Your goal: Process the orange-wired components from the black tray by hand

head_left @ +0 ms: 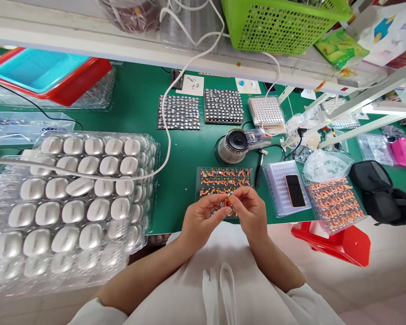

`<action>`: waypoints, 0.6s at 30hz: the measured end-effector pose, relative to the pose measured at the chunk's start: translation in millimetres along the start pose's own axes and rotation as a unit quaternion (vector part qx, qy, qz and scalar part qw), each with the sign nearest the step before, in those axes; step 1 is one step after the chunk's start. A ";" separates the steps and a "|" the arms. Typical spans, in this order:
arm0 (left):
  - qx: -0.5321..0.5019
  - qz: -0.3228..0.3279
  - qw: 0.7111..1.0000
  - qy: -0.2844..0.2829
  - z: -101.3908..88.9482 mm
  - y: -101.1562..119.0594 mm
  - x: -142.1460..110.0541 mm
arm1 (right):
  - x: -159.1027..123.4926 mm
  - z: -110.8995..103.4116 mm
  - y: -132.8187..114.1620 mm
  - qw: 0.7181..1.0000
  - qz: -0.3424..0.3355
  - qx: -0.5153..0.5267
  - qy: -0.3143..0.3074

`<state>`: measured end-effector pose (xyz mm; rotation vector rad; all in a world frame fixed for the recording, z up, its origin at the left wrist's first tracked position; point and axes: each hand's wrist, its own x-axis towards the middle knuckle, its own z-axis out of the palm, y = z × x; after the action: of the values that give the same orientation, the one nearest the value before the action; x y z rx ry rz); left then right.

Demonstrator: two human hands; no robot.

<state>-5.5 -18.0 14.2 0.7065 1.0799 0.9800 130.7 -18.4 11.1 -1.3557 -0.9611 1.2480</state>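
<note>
Close to the table's front edge, my left hand (205, 219) and my right hand (250, 214) meet with thumbs and forefingers pinched. Between their fingertips is a small orange flex-cable part (228, 203), partly covered by the fingers. Both hands appear to grip it. Just beyond and below them lies a dark tray (202, 177) bearing rows of similar orange flexible pieces with small round silver parts. The hands hide the tray's near portion.
Left stand stacked clear trays (152, 180) of silver cases. Beyond my hands are a round grey device (235, 145), a black-handled hammer (260, 169) and component trays (179, 113). A phone (295, 190) rests on clear trays at right. A white cable (167, 135) loops across; a shelf (122, 52) overhangs.
</note>
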 end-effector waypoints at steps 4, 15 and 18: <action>0.004 0.008 1.000 -0.006 -1.9 -3.0 0.7 | 1.2 1.0 2.7 0.999 0.021 0.047 -0.005; 0.013 0.014 1.000 0.011 -3.0 -1.5 4.5 | 5.8 2.2 2.7 0.994 0.077 0.073 -0.018; 0.013 0.018 1.000 0.004 -4.0 -2.6 4.3 | 7.2 -0.1 3.0 0.995 0.067 0.064 -0.039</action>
<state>-7.8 -15.1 9.0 0.7454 1.0921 1.0027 131.7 -11.9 6.9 -1.2969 -0.8397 1.4492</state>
